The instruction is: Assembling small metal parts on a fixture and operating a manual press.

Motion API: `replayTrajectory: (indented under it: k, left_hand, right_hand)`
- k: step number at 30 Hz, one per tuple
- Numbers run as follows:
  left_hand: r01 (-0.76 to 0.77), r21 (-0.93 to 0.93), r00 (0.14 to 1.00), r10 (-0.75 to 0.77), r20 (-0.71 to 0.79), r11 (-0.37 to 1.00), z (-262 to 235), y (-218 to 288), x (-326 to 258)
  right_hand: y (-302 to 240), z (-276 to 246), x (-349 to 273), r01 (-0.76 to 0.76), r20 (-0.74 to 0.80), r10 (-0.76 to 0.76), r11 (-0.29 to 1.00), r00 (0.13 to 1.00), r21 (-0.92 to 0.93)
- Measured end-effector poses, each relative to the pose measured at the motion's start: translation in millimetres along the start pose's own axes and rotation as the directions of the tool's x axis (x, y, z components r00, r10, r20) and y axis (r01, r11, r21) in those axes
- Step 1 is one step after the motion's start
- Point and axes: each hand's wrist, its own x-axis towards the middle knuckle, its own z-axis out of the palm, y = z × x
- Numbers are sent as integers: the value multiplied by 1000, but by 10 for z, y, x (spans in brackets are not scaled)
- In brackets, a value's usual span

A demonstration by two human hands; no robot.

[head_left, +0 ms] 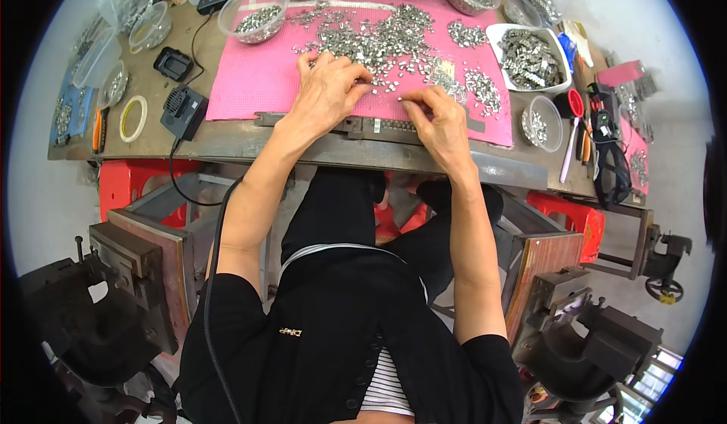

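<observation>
We see a workshop bench [227, 140] with a pink rectangular textured mat [250, 91] on it, red plastic stools under the bench and heavy dark metal presses at both lower corners. A wide scatter of small shiny metal clips [379, 38] covers the middle of the mat. Left hand [327, 91] lies palm down on the near edge of the pile, fingers curled over a few clips; we can't tell if it grips any. Right hand [438, 117] pinches thumb and forefinger together on what looks like one clip, just above a long dark metal slotted bar [379, 126] at the mat's front edge. The bar seems to hold a partial row of pieces. Clear round plastic bowls [257, 11] and a white square tray [530, 57] also hold clips. We judge it as mid-way: most of the pile is still loose.
</observation>
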Motion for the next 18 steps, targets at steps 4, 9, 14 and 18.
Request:
replayTrajectory:
  k: [4,9,14,18]
  left_hand:
    - [10,37,1000,-10,-12,999,19,39,1]
    - [21,2,1000,-21,-18,1000,24,42,-13]
    - [70,-2,997,-70,-24,998,41,22,-7]
    - [42,32,997,-39,-71,999,51,45,0]
  right_hand:
    - [175,101,96,121,-32,-127,983,991,-134]
    - [148,112,85,75,9,-74,985,997,-156]
    - [-86,67,-67,21,64,-24,999,998,33]
    - [-83,94,-140,76,41,-76,997,996,-14]
